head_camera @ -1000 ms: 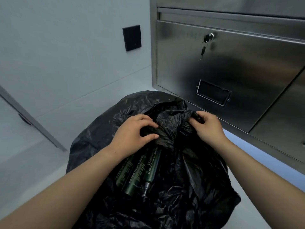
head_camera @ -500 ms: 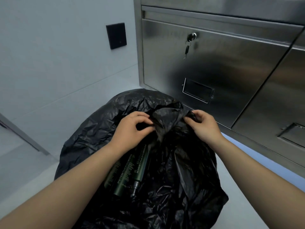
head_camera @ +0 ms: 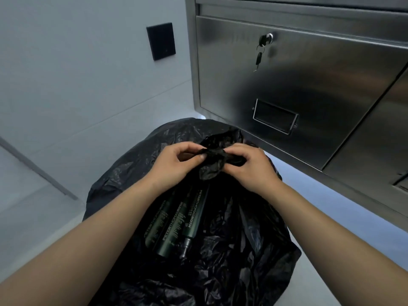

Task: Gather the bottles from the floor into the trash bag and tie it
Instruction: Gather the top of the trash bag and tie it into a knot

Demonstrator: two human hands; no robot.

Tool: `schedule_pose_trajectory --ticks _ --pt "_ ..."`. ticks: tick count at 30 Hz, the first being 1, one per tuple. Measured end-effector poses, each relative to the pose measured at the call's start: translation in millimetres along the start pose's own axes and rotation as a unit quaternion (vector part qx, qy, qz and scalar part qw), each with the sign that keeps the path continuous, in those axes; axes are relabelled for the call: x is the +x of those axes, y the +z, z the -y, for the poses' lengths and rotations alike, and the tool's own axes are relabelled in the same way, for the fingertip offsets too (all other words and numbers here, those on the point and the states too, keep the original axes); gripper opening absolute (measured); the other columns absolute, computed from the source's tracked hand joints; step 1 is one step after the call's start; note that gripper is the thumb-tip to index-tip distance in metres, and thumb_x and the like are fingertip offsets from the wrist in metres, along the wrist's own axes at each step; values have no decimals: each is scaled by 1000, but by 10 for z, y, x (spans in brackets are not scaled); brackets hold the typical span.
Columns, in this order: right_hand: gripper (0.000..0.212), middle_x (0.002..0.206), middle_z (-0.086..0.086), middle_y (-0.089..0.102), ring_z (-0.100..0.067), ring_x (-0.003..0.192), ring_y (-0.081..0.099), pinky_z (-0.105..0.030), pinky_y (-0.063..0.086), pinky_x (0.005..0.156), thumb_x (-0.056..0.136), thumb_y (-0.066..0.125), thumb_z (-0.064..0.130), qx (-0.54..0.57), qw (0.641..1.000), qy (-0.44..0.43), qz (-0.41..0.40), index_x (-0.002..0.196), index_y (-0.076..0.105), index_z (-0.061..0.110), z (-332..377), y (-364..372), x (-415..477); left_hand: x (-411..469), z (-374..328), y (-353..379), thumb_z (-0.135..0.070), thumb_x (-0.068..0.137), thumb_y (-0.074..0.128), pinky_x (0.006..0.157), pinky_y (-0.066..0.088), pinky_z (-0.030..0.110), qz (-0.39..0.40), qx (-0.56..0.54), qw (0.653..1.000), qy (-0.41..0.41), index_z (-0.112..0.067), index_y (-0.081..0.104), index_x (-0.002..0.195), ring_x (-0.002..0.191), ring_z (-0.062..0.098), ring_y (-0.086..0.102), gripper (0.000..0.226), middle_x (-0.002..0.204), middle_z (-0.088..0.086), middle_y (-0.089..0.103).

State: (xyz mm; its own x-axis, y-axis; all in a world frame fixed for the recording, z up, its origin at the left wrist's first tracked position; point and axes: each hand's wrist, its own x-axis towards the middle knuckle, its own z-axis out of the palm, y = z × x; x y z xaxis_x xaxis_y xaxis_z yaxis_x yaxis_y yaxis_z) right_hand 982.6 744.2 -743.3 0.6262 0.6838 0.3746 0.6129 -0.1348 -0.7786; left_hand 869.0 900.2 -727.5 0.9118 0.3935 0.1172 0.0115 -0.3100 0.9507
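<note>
The black trash bag [head_camera: 242, 250] sits on the pale floor [head_camera: 320, 283] just in front of a stainless steel cabinet [head_camera: 309, 89]. Three dark green bottles [head_camera: 176, 221] lie side by side in its open mouth. The left hand [head_camera: 174, 166] and right hand [head_camera: 249, 166] each pinch bunched bag edges, meeting above the bottles. A key [head_camera: 258, 58] hangs from the cabinet lock.

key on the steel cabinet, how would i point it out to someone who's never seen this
Look at the stainless steel cabinet in the upper right. Near the top of its widest door sits a small round lock, above a rectangular recessed label holder. The small dark key dangles below that lock, the only thing hanging loose.
</note>
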Motion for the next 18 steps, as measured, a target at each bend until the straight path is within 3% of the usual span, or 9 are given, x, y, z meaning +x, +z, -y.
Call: schedule_pose_trajectory --ticks 2,4,5,7,9,11,14,16,18 --pt "15 81 13 71 2 79 64 -18 47 74 73 77 22 42 998 41 -13 88 75 25 -92 83 13 -89 40 -59 -6 89 57 76 46 10 2 -9 1000 -18 -28 70 94 89 0 66 27 93 -8 73" --pt "12 80 19 72 6 80 65 -15 48 73 75 76 26 64 996 67 13 86 74 28 -150 149 -3 -175 38 -102 -18 91 57 76 46 10 1 -32 999 -38 -35 71 97 94 1 65 23 98 -10 73" --pt "11 81 20 72 7 81 65 -13 48 72 75 76 29 73 994 72 27 86 74 30 -167 173 -26 -213 28 -101 -29 88 61 76 47 10 -2 -45 998 -39 -37 70 99 95 3 66 16 100 -10 72" --pt "10 83 24 71 9 81 64 -10 46 70 75 75 36 86 992 76 43 85 73 35 -183 207 -87 -269 12 -44 -39 71 73 78 49 14 -17 -52 998 -40 -42 68 102 94 5 67 31 102 -9 72" --pt "12 81 24 71 10 78 64 -11 47 68 74 73 41 85 992 79 53 85 73 37 -209 225 -144 -290 23 90 -37 61 77 83 50 15 -18 4 999 -35 -43 66 104 96 3 65 45 102 -11 71" --pt "13 79 20 71 9 77 64 -12 47 68 73 74 41 89 991 79 62 85 72 36 -248 218 -192 -280 66 259 -23 69 77 81 48 13 -29 31 999 -6 -32 69 98 91 0 66 31 94 -16 72" --pt "37 99 15 69 5 94 62 -14 47 82 70 75 44 107 990 57 70 104 67 32 -325 184 -282 -221 127 397 -4 80 69 72 46 9 -91 16 996 -14 -23 69 85 78 -6 65 20 77 -20 72" --pt "56 118 16 60 6 109 54 -12 41 92 72 72 48 124 989 31 70 124 56 34 -356 204 -342 -201 142 423 -6 82 67 72 47 10 -105 6 993 -45 -23 70 85 78 -4 65 18 78 -17 72" --pt "59 128 24 50 15 117 43 -4 32 95 78 65 51 135 988 10 76 133 45 41 -325 289 -348 -234 133 410 -7 83 66 72 47 11 -105 8 993 -55 -24 70 86 80 -2 65 18 80 -16 72"
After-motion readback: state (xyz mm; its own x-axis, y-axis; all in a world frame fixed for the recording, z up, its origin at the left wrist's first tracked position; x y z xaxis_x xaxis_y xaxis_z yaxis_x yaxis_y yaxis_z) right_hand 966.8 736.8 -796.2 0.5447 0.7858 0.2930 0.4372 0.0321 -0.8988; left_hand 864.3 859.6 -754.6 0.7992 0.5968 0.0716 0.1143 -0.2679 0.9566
